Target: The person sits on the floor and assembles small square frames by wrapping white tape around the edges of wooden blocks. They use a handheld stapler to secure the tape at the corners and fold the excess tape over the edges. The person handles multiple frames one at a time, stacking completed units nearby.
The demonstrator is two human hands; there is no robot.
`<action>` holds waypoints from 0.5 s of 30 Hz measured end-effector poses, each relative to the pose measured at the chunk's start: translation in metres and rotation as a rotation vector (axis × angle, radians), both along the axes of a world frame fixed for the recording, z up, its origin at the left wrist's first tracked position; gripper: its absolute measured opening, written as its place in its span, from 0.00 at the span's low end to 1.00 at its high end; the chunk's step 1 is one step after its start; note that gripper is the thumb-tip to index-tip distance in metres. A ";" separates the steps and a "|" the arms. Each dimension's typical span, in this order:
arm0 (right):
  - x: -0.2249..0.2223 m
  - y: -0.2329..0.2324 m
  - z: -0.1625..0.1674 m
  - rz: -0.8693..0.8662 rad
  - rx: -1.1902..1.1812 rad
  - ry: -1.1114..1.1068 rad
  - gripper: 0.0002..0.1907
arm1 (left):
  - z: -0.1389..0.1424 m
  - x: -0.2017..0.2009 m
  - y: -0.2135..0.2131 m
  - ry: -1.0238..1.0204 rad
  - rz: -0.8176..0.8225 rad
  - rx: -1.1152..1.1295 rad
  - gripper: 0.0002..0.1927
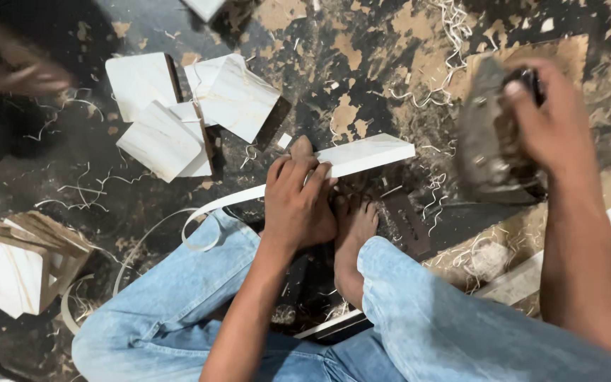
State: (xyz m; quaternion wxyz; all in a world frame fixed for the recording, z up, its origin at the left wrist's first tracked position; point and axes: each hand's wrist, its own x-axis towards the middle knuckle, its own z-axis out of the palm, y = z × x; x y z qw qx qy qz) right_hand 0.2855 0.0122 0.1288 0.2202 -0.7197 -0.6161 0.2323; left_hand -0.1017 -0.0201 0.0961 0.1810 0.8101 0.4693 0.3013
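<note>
On floor: left hand (298,201) clenched on white board (365,155) (foot beside); right hand (549,120) grasping blurred iron (493,141)

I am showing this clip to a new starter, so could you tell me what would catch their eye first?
At centre, the left hand presses a white laminated board down on edge, with a bare foot braced just below it. At upper right, the right hand holds a dark, motion-blurred iron-like tool above the floor. Cut white panels lie scattered at upper left among pale shavings.
</note>
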 end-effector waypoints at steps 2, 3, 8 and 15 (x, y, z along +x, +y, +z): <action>0.036 0.014 -0.029 0.011 0.026 -0.107 0.11 | 0.004 0.005 0.001 -0.009 -0.004 -0.014 0.15; 0.055 0.022 -0.040 0.015 0.050 -0.088 0.11 | 0.006 0.007 0.001 -0.021 0.002 -0.033 0.15; 0.099 0.046 -0.057 -0.207 0.055 0.004 0.12 | 0.002 0.015 0.003 0.024 0.012 -0.030 0.15; -0.012 -0.004 -0.016 0.385 -0.242 0.038 0.17 | -0.004 0.019 -0.002 0.077 0.011 -0.038 0.15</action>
